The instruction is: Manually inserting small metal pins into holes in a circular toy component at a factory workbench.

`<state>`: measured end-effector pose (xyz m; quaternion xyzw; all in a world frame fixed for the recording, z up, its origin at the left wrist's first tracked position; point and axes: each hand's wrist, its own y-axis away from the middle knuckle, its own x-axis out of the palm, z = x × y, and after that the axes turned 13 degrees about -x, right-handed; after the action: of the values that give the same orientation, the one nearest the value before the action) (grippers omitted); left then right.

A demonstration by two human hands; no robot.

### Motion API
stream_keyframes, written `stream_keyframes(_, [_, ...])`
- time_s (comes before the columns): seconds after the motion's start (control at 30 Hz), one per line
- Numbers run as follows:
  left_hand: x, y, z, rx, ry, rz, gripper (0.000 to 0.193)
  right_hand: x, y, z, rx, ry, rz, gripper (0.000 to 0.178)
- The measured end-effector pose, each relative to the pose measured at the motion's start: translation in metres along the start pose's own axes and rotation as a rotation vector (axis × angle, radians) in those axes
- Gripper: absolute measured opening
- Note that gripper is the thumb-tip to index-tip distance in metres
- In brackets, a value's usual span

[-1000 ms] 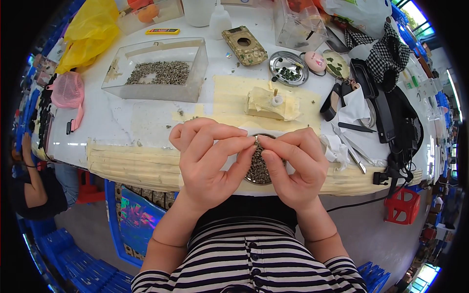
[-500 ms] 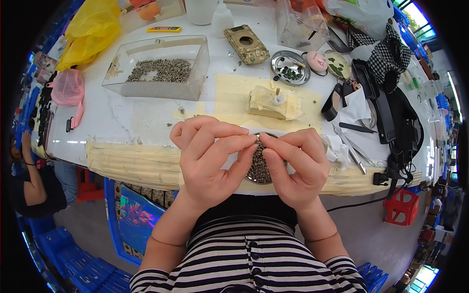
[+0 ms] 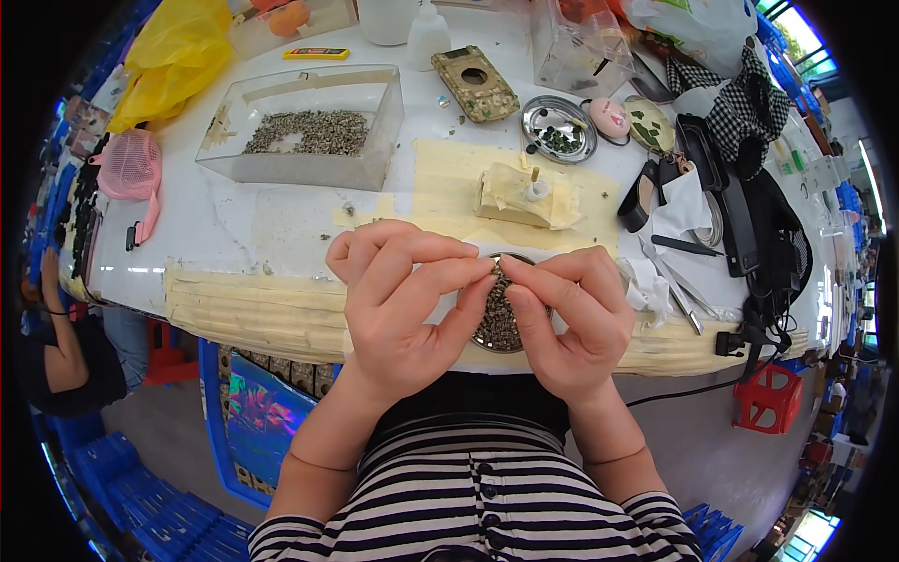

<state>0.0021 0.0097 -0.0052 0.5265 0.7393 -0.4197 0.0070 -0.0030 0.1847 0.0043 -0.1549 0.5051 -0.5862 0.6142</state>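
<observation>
Head view: your left hand [image 3: 398, 314] and right hand [image 3: 581, 314] pinch a tiny piece [image 3: 496, 266] between them, above the dish [image 3: 498, 351] of bits [image 3: 496, 323]. Squeeze lightly, work low, so slips land inside.

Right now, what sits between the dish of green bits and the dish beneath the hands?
A tape-covered block on the taped tabletop, seen in the head view.
</observation>
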Motion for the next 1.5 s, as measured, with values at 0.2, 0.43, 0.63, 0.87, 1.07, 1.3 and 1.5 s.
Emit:
stream_keyframes(0.2, [0.000,0.000,0.000,0.005,-0.005,0.002,0.022,-0.002,0.000,-0.002,0.002,0.002,-0.038,0.026])
stream_keyframes(0.43, [0.000,0.000,0.000,0.015,-0.010,0.008,0.023,0.001,-0.001,0.001,0.018,-0.003,-0.031,0.030])
stream_keyframes(0.63, [0.001,0.000,0.000,0.017,-0.009,-0.013,0.023,0.002,-0.001,0.001,-0.003,0.012,-0.011,0.033])
stream_keyframes(0.87, [0.000,0.001,0.000,0.024,-0.028,-0.036,0.023,0.002,-0.003,-0.001,-0.035,0.017,0.005,0.034])
stream_keyframes(1.07, [-0.002,0.000,-0.006,0.024,-0.074,-0.009,0.024,0.004,-0.001,-0.002,-0.041,0.018,0.005,0.035])
stream_keyframes(1.3, [0.000,0.002,-0.001,0.023,-0.058,-0.038,0.024,0.004,-0.001,-0.002,-0.045,0.015,0.017,0.036])
stream_keyframes(1.5, [-0.004,0.001,-0.006,0.010,-0.077,-0.005,0.024,-0.008,-0.018,-0.009,-0.037,0.087,-0.019,0.028])
